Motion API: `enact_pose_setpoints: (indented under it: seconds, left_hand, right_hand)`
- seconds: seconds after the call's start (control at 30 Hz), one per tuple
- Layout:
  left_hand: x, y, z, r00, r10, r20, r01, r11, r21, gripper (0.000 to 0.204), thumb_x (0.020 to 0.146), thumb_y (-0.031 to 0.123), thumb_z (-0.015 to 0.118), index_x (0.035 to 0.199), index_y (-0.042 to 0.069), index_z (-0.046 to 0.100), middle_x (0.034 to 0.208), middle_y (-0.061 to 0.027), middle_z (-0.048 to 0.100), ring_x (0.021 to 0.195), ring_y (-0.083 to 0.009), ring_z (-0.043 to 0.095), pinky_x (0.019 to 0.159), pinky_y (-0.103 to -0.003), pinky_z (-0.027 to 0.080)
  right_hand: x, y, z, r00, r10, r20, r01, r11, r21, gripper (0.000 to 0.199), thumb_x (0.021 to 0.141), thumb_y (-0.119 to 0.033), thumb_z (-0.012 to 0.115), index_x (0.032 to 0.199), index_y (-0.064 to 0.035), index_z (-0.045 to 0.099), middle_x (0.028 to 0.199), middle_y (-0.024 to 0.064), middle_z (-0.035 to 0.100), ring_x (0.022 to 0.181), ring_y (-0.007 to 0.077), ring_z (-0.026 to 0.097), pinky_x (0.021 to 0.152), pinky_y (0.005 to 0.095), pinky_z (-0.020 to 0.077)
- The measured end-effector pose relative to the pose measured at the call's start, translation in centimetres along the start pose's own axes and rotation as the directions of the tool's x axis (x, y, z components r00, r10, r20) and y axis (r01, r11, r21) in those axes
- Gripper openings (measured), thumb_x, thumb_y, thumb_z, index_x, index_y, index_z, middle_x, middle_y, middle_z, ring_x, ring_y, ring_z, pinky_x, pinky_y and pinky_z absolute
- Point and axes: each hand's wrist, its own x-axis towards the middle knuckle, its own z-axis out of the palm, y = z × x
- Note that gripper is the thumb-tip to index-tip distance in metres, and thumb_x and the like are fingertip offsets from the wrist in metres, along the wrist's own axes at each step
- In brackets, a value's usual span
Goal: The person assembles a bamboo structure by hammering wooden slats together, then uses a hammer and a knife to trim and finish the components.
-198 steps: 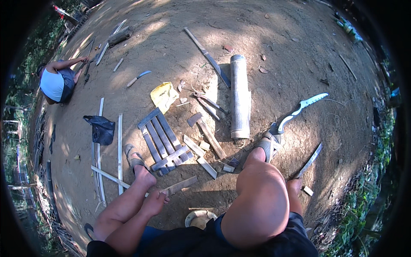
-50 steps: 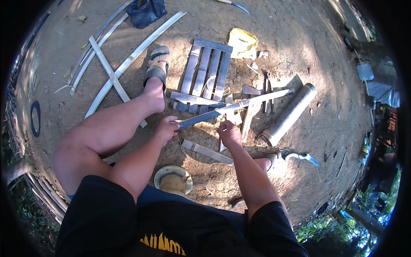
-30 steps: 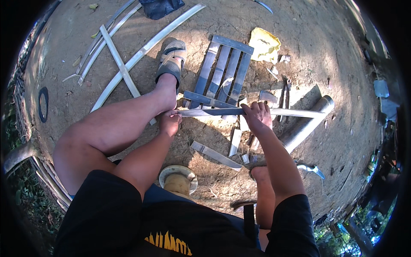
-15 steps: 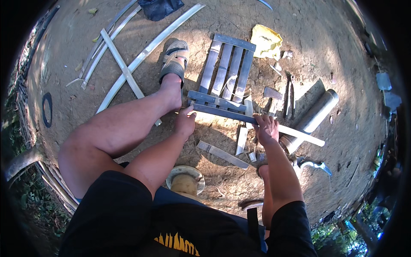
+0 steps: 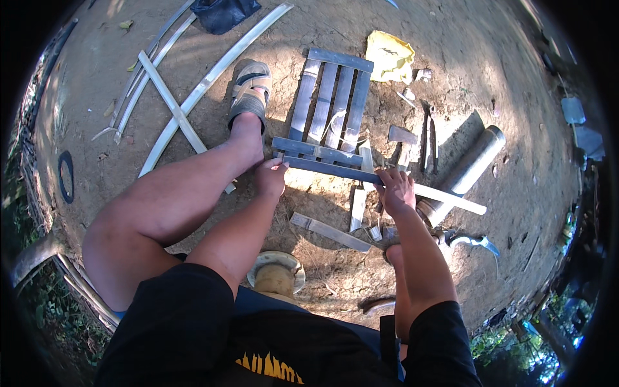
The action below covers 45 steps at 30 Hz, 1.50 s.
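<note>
Ground: packed bare earth (image 5: 529, 174), patched with sun and shade, with greenery (image 5: 509, 348) at the rim.
Clock centre: the slatted frame (image 5: 342, 97), lying flat; 12 points to the top of the view.
Strip: the long strip (image 5: 332, 170) lies at 6 o'clock, just beside the frame's lower crosspiece, dark between the hands and pale beyond the right one.
Left hand: at 7 o'clock, the left hand (image 5: 271, 177) pinches the strip's left end.
Right hand: at 5 o'clock, the right hand (image 5: 397, 192) grips the strip from above.
Black bag: the black bag (image 5: 225, 15) sits at 10 o'clock, crumpled, contents hidden.
Yellow bag: the yellow bag (image 5: 390, 57) lies flattened at 2 o'clock, its inside hidden.
Tube: the thick tube (image 5: 461, 173) lies slanted at 4 o'clock, its inside out of sight; the strip's pale end crosses its lower part in view.
Round thing: towards 6 o'clock, the rimmed round thing (image 5: 274, 279) is partly covered, perhaps a bowl or a spool.
Tools: hammer (image 5: 402, 134) and pincers (image 5: 425, 135) lie towards 4 o'clock.
</note>
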Motion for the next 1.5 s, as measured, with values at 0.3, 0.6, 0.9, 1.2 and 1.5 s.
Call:
enact_pose_setpoints:
  seconds: [0.3,0.6,0.9,1.2,1.5]
  left_hand:
    - [-0.9,1.5,-0.1,1.000,0.013,-0.025,-0.011,0.998,0.059,0.035,0.085,0.016,0.081,0.113,-0.003,0.073,0.105,-0.0126,0.075,0.092,-0.0167,0.068,0.085,-0.030,0.052]
    - [-0.8,1.4,-0.5,1.000,0.024,0.005,-0.024,0.999,0.037,0.035,0.089,0.015,0.077,0.118,-0.004,0.071,0.105,-0.0098,0.075,0.092,-0.0143,0.067,0.085,-0.029,0.051]
    - [-0.5,1.1,0.6,0.987,-0.162,0.010,0.161,0.968,-0.192,0.045,0.093,0.017,0.072,0.128,-0.006,0.056,0.106,-0.0108,0.069,0.085,-0.0208,0.066,0.080,-0.033,0.055]
    - [0.8,1.1,4.5,0.900,-0.411,-0.146,0.274,0.793,-0.544,0.026,0.092,0.017,0.075,0.100,-0.003,0.060,0.090,-0.0089,0.064,0.066,-0.0156,0.056,0.058,-0.034,0.045]
    - [4.7,2.3,4.2,0.982,-0.165,-0.097,0.078,0.807,-0.586,0.017,0.096,0.018,0.068,0.105,0.005,0.061,0.084,-0.0009,0.057,0.071,-0.0116,0.054,0.062,-0.032,0.049]
  right_hand:
    - [-0.3,-0.6,0.2,0.999,0.031,-0.020,-0.031,0.999,-0.015,0.041,0.092,-0.033,0.070,0.132,-0.0258,0.062,0.123,0.0051,0.061,0.122,0.0261,0.054,0.108,0.0447,0.0379]
    - [-3.1,-2.0,1.4,0.995,0.097,0.017,-0.098,0.995,0.000,0.040,0.093,-0.030,0.068,0.132,-0.0258,0.062,0.119,0.0045,0.064,0.121,0.0246,0.057,0.105,0.0480,0.0414]
    - [-5.6,-2.7,2.6,0.985,0.138,0.099,-0.144,0.988,0.057,0.037,0.092,-0.029,0.067,0.129,-0.0282,0.062,0.114,0.0046,0.064,0.115,0.0265,0.060,0.101,0.0451,0.0441]
    - [-7.5,-1.1,1.6,0.951,0.254,0.177,-0.277,0.953,0.121,0.044,0.092,-0.031,0.068,0.134,-0.0287,0.060,0.121,0.0083,0.065,0.120,0.0285,0.059,0.105,0.0465,0.0431]
    - [-7.1,-1.4,1.2,0.937,0.273,0.219,-0.312,0.935,0.169,0.046,0.094,-0.034,0.067,0.138,-0.0263,0.057,0.123,0.0105,0.063,0.120,0.0311,0.060,0.103,0.0460,0.0464]
